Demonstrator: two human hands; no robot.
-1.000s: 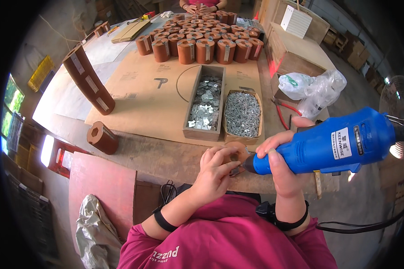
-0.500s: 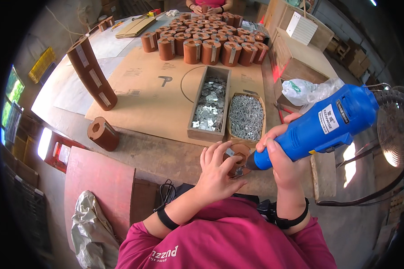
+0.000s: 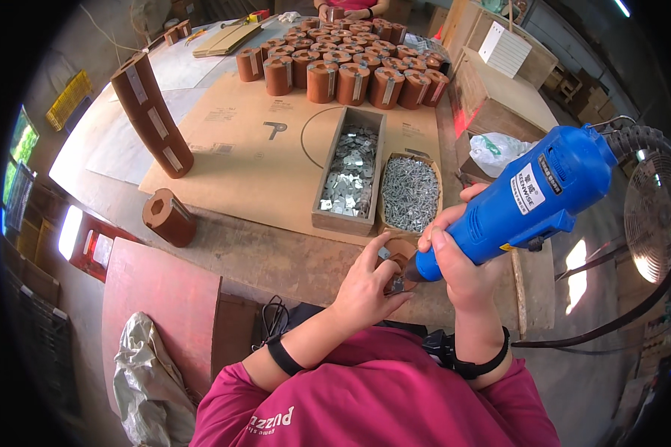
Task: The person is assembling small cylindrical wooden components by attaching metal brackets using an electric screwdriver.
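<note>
The left hand point(image 3: 369, 279) curls its fingers around a small brown cylindrical bobbin point(image 3: 397, 257) at the near edge of the workbench, steadying it with a little metal plate at the fingertips. The right hand point(image 3: 455, 257) is wrapped tightly around a blue plastic electric screwdriver point(image 3: 525, 201), tip pressed down onto that bobbin. This looks like the fastening step: a screw going into the plate; a steady, upright tool and firm hold seem needed. Just beyond stand a wooden tray of flat metal plates point(image 3: 350, 175) and a smaller box of silver screws point(image 3: 410, 192), on a brown cardboard sheet point(image 3: 253, 149). Farther off are rows of brown bobbins point(image 3: 343, 67), a tall brown column point(image 3: 153, 115), and a fan point(image 3: 652, 227).
</note>
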